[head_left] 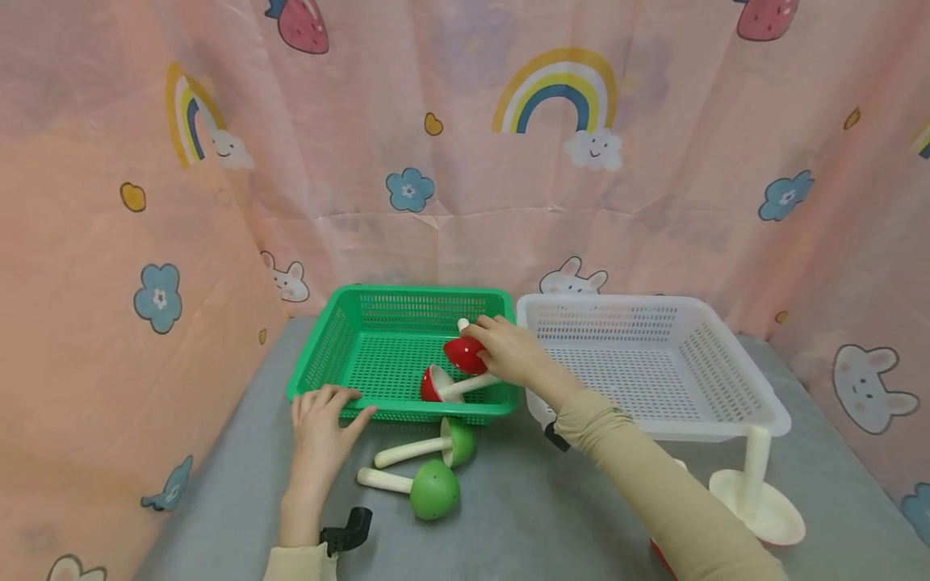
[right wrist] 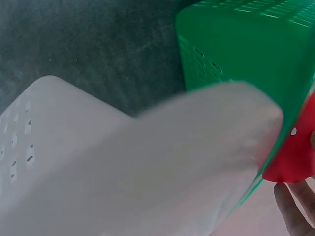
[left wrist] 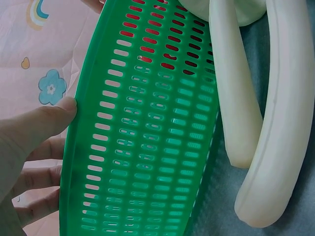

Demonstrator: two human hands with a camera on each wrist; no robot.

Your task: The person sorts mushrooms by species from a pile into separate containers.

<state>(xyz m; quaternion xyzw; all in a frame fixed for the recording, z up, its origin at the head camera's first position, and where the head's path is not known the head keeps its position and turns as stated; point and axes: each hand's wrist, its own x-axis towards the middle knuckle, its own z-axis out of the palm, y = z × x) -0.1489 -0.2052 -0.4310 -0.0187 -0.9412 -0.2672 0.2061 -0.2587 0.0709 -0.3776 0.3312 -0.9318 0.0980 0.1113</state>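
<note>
My right hand (head_left: 512, 353) grips a red toy mushroom (head_left: 465, 355) by its white-dotted cap, inside the right part of the green basket (head_left: 407, 409). In the right wrist view, fingertips (right wrist: 290, 209) show at the edge of the red cap (right wrist: 295, 147). A second red mushroom (head_left: 433, 384) lies on its side in the basket, below the held one. My left hand (head_left: 320, 428) rests on the basket's front left rim, fingers loosely bent. In the left wrist view its thumb (left wrist: 59, 113) touches the green rim.
Two green mushrooms (head_left: 436, 489) with pale stems lie in front of the green basket. A white basket (head_left: 726, 428) stands to its right. At front right, a mushroom (head_left: 781, 516) stands stem up, and a red edge (head_left: 659, 557) shows beside my right sleeve. A patterned curtain (head_left: 465, 234) hangs behind.
</note>
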